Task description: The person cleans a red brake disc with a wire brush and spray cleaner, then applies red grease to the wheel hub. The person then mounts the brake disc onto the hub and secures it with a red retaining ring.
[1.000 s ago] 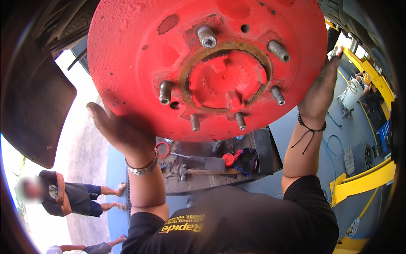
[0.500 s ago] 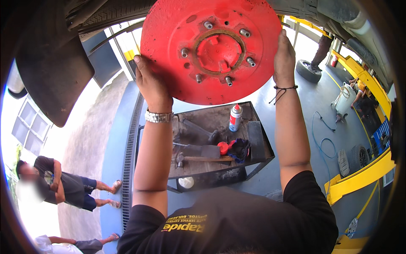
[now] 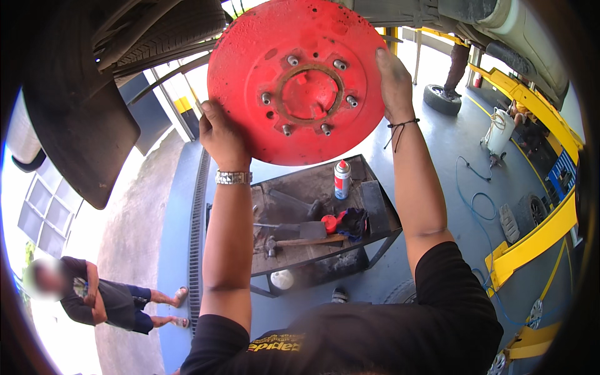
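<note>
A red-painted brake drum (image 3: 244, 81) with several wheel studs round a rusty centre ring faces me at the top of the view, under a raised vehicle. My left hand (image 3: 225, 140) grips its lower left rim, thumb showing at the edge and the other fingers hidden behind. On the opposite side my right hand (image 3: 395, 87) holds the right rim, its fingers mostly hidden. Whether the drum sits on the hub or hangs free in my hands I cannot tell.
Below the drum stands a metal work cart (image 3: 300, 255) with a spray can (image 3: 342, 180), a hammer (image 3: 306, 241) and a dark cloth (image 3: 354, 224). A mud flap (image 3: 78, 144) hangs left; yellow lift arms (image 3: 531, 240) are right. A person (image 3: 106, 290) stands at the left.
The drum and both my hands have shifted left and slightly down in view, and the drum appears turned slightly. My grip on its rim stays. The surroundings have shifted with the head.
</note>
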### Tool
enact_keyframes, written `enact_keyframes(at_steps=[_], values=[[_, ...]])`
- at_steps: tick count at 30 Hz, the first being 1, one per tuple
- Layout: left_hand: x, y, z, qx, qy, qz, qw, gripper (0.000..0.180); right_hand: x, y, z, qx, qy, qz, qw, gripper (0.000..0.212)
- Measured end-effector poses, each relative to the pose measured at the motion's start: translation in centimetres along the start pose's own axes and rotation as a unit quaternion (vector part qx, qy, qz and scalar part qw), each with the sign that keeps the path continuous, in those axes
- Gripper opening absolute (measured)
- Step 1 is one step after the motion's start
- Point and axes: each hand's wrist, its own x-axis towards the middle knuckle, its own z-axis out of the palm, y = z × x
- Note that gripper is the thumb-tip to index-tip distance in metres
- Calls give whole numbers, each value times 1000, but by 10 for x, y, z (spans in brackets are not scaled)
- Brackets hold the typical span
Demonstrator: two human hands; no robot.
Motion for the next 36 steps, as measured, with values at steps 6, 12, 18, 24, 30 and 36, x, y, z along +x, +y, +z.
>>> enact_keyframes(at_steps=[6,12,18,24,30,36], values=[[-6,9,3,-29,-6,-1,1000,62,5,-3,-1,26,-6,37,999,93],[-6,17,5,-9,3,-9,1000,65,-1,-9,-6,-13,-18,-6,1000,93],[-9,22,4,25,-17,1,1000,69,-1,-8,-8,-32,-9,-3,999,96],[-11,23,5,-43,-25,1,999,67,-3,-5,-8,-60,9,-56,997,99],[-2,19,-4,35,-51,2,998,71,0,-14,-4,-122,43,-64,990,90],[10,44,0,194,33,40,980,83,14,-52,-2,-210,57,-190,957,54]])
